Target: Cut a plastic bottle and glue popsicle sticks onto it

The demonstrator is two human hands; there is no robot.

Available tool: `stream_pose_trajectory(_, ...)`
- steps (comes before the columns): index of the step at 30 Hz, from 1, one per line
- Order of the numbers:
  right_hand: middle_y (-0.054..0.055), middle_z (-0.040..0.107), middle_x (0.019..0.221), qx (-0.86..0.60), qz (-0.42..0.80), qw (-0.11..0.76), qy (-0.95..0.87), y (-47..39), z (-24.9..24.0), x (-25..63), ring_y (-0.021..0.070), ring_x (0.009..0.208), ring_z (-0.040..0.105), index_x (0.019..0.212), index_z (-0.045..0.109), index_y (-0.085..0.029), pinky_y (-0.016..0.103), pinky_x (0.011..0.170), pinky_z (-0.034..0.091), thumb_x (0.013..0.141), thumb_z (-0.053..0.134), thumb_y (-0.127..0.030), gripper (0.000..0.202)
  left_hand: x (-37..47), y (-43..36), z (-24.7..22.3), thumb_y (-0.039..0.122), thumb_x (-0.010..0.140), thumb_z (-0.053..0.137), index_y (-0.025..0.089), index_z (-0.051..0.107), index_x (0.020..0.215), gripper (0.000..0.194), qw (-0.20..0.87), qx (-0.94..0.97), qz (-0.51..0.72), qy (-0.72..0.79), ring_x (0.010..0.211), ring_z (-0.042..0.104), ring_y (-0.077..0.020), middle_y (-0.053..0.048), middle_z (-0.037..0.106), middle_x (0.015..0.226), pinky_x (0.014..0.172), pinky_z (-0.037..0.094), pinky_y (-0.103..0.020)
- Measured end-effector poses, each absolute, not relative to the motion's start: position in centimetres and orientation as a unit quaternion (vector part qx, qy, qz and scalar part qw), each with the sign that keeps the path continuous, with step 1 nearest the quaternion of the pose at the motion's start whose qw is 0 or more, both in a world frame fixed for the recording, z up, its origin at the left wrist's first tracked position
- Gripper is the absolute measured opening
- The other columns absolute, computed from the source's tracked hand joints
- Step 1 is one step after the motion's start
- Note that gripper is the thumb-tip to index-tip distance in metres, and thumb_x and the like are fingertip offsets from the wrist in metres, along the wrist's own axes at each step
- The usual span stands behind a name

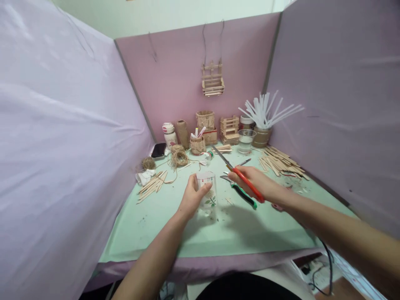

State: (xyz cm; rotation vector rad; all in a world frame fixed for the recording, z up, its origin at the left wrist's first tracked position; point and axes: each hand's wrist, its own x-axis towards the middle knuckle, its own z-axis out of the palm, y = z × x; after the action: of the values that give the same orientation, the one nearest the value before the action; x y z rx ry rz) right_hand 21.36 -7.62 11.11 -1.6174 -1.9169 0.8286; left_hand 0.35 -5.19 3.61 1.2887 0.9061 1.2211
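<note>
My left hand (192, 196) is wrapped around a clear cup (210, 203) printed with a pale flower and green leaves. The cup stands at the front middle of the table, its far side partly hidden by my fingers. In my right hand (254, 181) is a pair of red-handled scissors (248, 183), blades pointing up and to the left, away from the cup. Just below that hand lie pruning shears (245, 196) with black and green handles. Behind the scissors is another slim metal tool (244, 161).
Wooden sticks lie in piles at the left (153, 186) and right (283, 162). Twine (179, 157), a phone (158, 150), a pen holder (198, 146), a water cup (246, 141) and a pot of white strips (261, 136) line the back. A stick basket (213, 85) hangs on the back panel.
</note>
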Motion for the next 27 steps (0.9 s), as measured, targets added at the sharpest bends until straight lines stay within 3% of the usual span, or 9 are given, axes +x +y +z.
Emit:
stream_pose_trajectory(6, -0.006, 0.049, 0.05, -0.552, 0.401, 0.392, -0.617, -6.1, 5.9, 17.7, 0.0127, 0.045, 0.049, 0.074, 0.048, -0.022, 0.024, 0.046, 0.04, 0.078, 0.058, -0.055, 0.035, -1.1, -4.5, 4.0, 0.055, 0.064, 0.08, 0.016, 0.053, 0.115, 0.07, 0.634, 0.434, 0.544, 0.336, 0.11, 0.065, -0.0307, -0.013, 0.069, 0.115, 0.093, 0.049, -0.042)
stream_pose_trajectory(9, 0.0, 0.063, 0.07, -0.495, 0.416, 0.423, -0.635, -6.3, 3.9, 16.7, 0.0119, 0.051, 0.052, 0.079, 0.049, -0.022, 0.025, 0.051, 0.045, 0.074, 0.064, -0.053, 0.035, -1.7, -4.4, 3.9, 0.057, 0.064, 0.079, 0.016, 0.054, 0.119, 0.073, 0.64, 0.437, 0.549, 0.312, 0.108, 0.066, -0.0304, -0.012, 0.07, 0.111, 0.092, 0.05, -0.042)
stream_pose_trajectory(12, 0.003, 0.065, 0.083, -0.454, 0.438, 0.434, -0.643, -7.0, 2.6, 16.0, 0.0126, 0.057, 0.053, 0.083, 0.046, -0.022, 0.027, 0.054, 0.047, 0.07, 0.068, -0.059, 0.044, -2.0, -4.4, 3.7, 0.058, 0.066, 0.077, 0.016, 0.055, 0.119, 0.071, 0.642, 0.445, 0.55, 0.295, 0.106, 0.066, -0.0306, -0.012, 0.07, 0.11, 0.09, 0.051, -0.042)
stream_pose_trajectory(19, -0.004, 0.052, 0.07, -0.446, 0.47, 0.494, -0.58, -7.8, 0.5, 14.4, 0.0148, 0.063, 0.051, 0.082, 0.046, -0.023, 0.028, 0.059, 0.045, 0.057, 0.081, -0.059, 0.056, -1.2, -4.9, 3.7, 0.056, 0.061, 0.084, 0.02, 0.053, 0.116, 0.073, 0.583, 0.469, 0.597, 0.29, 0.108, 0.064, -0.026, -0.009, 0.067, 0.114, 0.094, 0.048, -0.037)
stream_pose_trajectory(22, -0.005, 0.049, 0.063, -0.417, 0.521, 0.517, -0.536, -7.6, 0.3, 14.0, 0.0122, 0.057, 0.046, 0.078, 0.045, -0.023, 0.027, 0.055, 0.041, 0.06, 0.082, -0.059, 0.055, -0.8, -5.4, 4.0, 0.058, 0.056, 0.086, 0.02, 0.052, 0.117, 0.08, 0.592, 0.481, 0.585, 0.277, 0.107, 0.063, -0.0264, -0.01, 0.066, 0.116, 0.093, 0.049, -0.037)
stream_pose_trajectory(27, -0.008, 0.04, 0.057, -0.235, 0.692, 0.493, -0.472, -7.5, 0.5, 14.1, 0.007, 0.049, 0.033, 0.081, 0.052, -0.021, 0.025, 0.049, 0.035, 0.066, 0.08, -0.062, 0.052, -1.1, -5.6, 4.1, 0.061, 0.056, 0.085, 0.018, 0.055, 0.123, 0.085, 0.668, 0.476, 0.524, 0.227, 0.115, 0.061, -0.0333, -0.015, 0.066, 0.123, 0.096, 0.048, -0.043)
